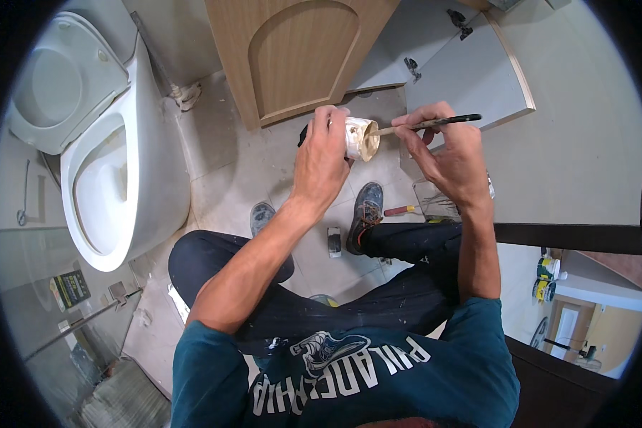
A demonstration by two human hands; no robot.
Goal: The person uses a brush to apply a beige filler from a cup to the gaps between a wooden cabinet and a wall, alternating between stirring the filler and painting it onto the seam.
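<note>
Here, left hand (pixel 322 160): fingers wrapped tight round a small tub (pixel 360 138) — mouth facing 3 o'clock.
Right hand (pixel 446 153): pinches a thin brush (pixel 435 123) — long axis 9-to-3, tip in the tub.
Place: both above the tiled floor (pixel 228 171), before the cabinet door (pixel 299 53).

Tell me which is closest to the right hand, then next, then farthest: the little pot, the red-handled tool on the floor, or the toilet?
From the right hand, in the head view:
1. The little pot, just left of it, held by the left hand; the brush reaches into it.
2. The red-handled tool, on the floor below the hand.
3. The toilet, far off at the left.
</note>
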